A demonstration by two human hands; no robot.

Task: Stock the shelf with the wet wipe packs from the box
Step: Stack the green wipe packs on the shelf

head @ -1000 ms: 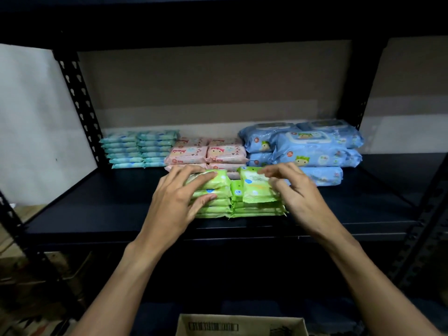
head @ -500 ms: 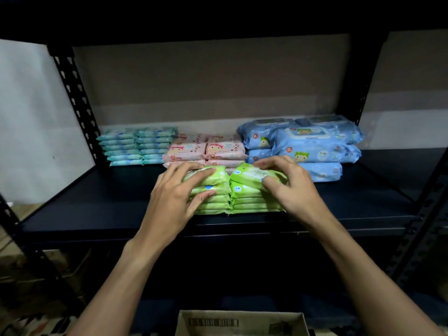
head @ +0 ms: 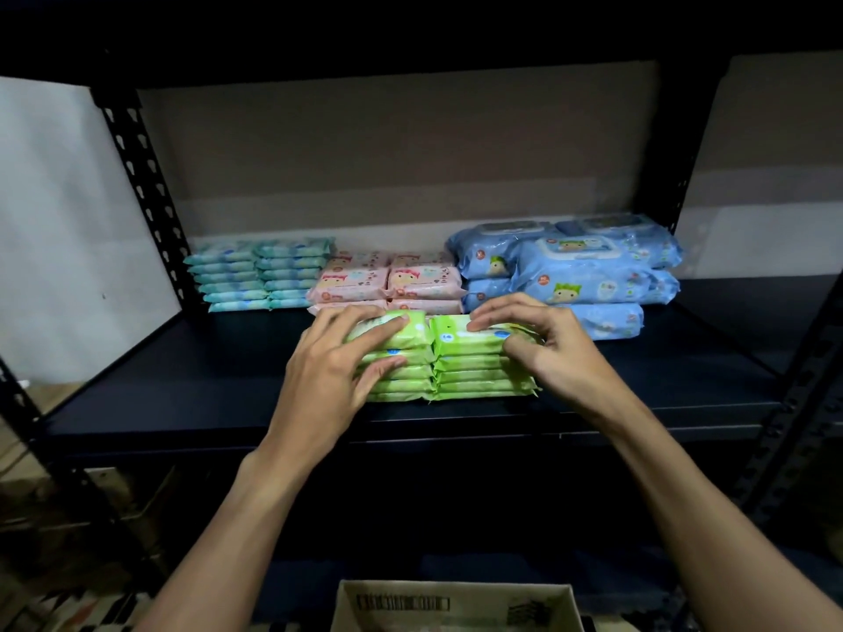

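view from a head-worn camera looking into a dark metal shelf [head: 182, 390] with a perforated upright post [head: 141, 184] at its far left corner. far left on the shelf sit two neat piles of slim teal packs [head: 260, 275]. to their right, two low piles of pink packs [head: 387, 280] with cartoon faces. in front of the pink ones, near the shelf's front edge, two stacks of lime-green wet wipe packs stand side by side, touching. the left hand [head: 328, 371] clasps the left green stack [head: 401, 385]: its fingers lie spread over the top pack and the thumb presses against the stack's near side. the right green stack [head: 474, 371] looks about five packs high, though the dim light makes the count uncertain. the right hand [head: 556, 348] grips this stack at its right end, fingers curved over the top pack and the thumb set against the near edge. behind and to the right of that hand, large blue packs [head: 584, 271] with flip lids are heaped against the back wall. at the very bottom, below the shelf and between the two forearms, the open rim of a cardboard box [head: 456, 604] with a barcode label shows.
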